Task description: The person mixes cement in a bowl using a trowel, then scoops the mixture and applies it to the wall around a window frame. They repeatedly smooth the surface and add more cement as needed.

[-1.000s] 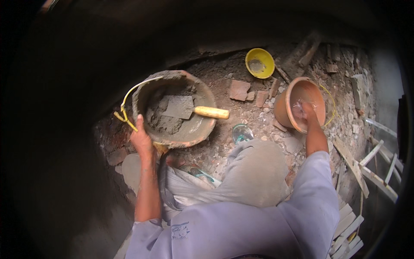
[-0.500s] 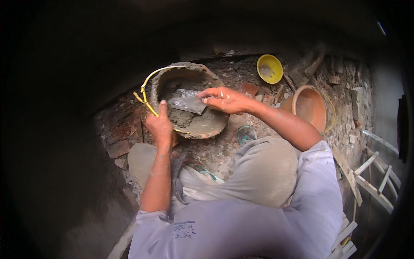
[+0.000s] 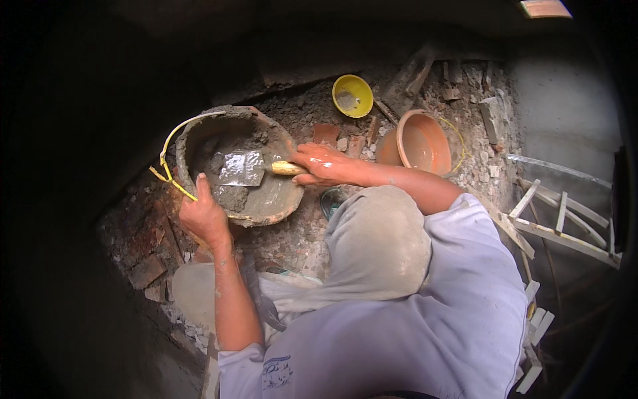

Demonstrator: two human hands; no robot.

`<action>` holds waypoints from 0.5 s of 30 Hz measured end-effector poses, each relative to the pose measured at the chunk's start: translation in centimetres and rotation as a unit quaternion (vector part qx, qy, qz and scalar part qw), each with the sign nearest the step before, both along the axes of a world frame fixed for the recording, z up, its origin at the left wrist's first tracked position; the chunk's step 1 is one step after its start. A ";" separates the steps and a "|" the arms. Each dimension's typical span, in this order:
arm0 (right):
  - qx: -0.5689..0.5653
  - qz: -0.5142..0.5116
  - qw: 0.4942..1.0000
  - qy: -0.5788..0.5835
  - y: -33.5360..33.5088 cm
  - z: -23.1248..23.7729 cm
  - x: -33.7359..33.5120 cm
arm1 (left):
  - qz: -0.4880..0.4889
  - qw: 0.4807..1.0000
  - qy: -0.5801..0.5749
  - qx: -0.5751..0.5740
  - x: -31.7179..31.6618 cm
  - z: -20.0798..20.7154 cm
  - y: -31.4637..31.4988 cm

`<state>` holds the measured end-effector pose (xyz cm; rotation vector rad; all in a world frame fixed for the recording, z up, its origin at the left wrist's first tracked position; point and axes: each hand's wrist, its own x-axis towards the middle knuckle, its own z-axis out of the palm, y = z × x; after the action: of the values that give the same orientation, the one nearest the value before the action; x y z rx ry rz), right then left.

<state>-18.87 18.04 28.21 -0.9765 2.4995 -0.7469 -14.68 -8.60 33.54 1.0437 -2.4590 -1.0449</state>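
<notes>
A round bucket (image 3: 282, 136), its rim crusted with grey mortar, leans toward me with its mouth showing. My left hand (image 3: 205, 216) is closed on the near-left rim, thumb over the edge, beside a yellow cord handle (image 3: 163, 159). My right hand (image 3: 323, 163), wet and smeared, wraps round the wooden handle of a trowel (image 3: 240, 168) at the bucket's right side. The trowel's shiny, wet blade lies inside the bucket, over wet grey mortar (image 3: 231, 198). Whether the blade's underside touches the mortar is hidden.
A yellow bowl (image 3: 362, 100) with some grey material stands beyond the bucket. Right of it lies a tilted orange bucket (image 3: 430, 141). Broken bricks (image 3: 147, 270) and rubble cover the ground. A white slatted wooden frame (image 3: 561, 229) stands at the right by a grey wall.
My view has shifted right, so the scene sits further left. The trowel has turned in the bucket, and its wooden handle now shows in my right hand. My left hand keeps the rim.
</notes>
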 end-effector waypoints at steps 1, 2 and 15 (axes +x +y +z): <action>0.023 0.013 0.999 0.022 -0.6 -0.3 -0.2 | -0.016 1.000 -0.008 -0.017 -0.1 -0.2 -0.2; 0.049 0.021 0.999 -0.004 -1.4 -0.8 -0.6 | -0.032 0.999 -0.015 -0.034 -0.1 -0.4 -0.3; 0.222 0.035 0.974 -0.020 -2.2 7.7 -4.7 | -0.032 0.996 0.015 0.083 0.7 -0.4 -1.6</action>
<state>-23.59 15.80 35.88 -0.8655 2.4272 -0.1670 -14.01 -10.24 33.13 0.9941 -2.4299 -1.2944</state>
